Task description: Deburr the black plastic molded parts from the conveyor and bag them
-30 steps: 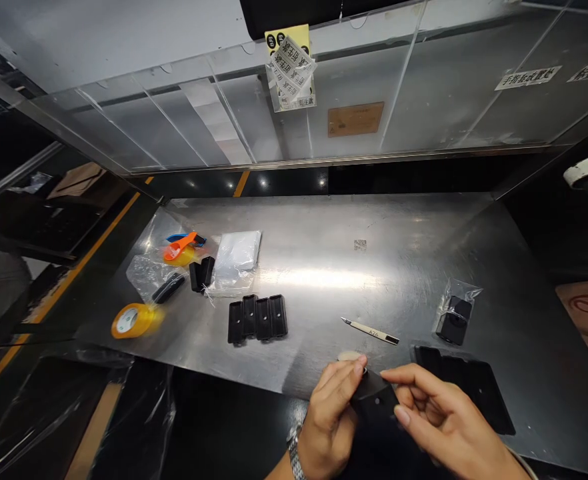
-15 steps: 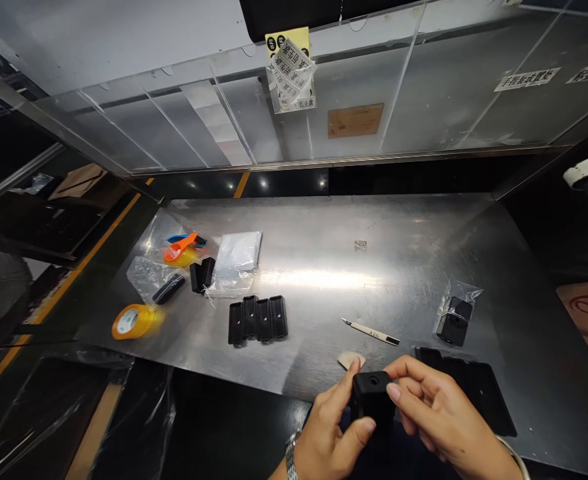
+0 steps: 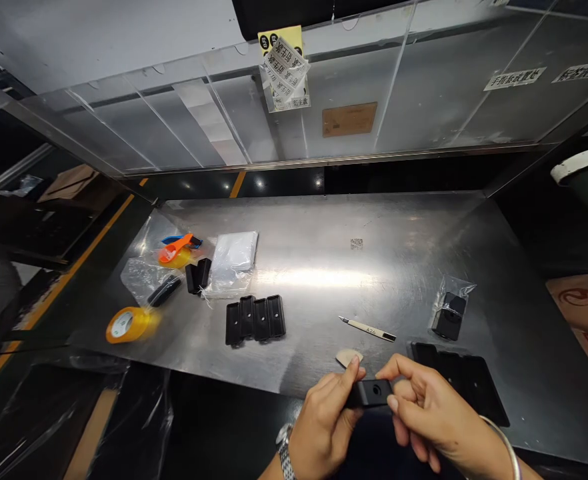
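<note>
Between my two hands, at the near edge of the metal table, is a small black rectangular case (image 3: 375, 393) with a round hole in the face turned up to me. My left hand (image 3: 327, 417) is closed around its left end, thumb and fingers on its sides. With thumb and forefinger, my right hand (image 3: 424, 410) pinches the right end; its other fingers are curled. Just beyond my left fingertips lies a beige wedge-shaped piece (image 3: 348, 357). A pale craft knife (image 3: 367, 329) marked A26 rests farther up. Black trays (image 3: 467, 383) lie right of my right hand.
Several black open shells (image 3: 255, 320) stand in a row left of centre. Behind them are clear plastic bags (image 3: 234, 260), an orange tool (image 3: 179, 247) and a yellow tape roll (image 3: 129, 325). A bagged black device (image 3: 449, 315) lies at right. A clear shelf panel (image 3: 174, 127) overhangs the back.
The black case has been tilted in my hands, so its holed face now looks flatter and wider. My left thumb has shifted off the front. The whole view has moved slightly.
</note>
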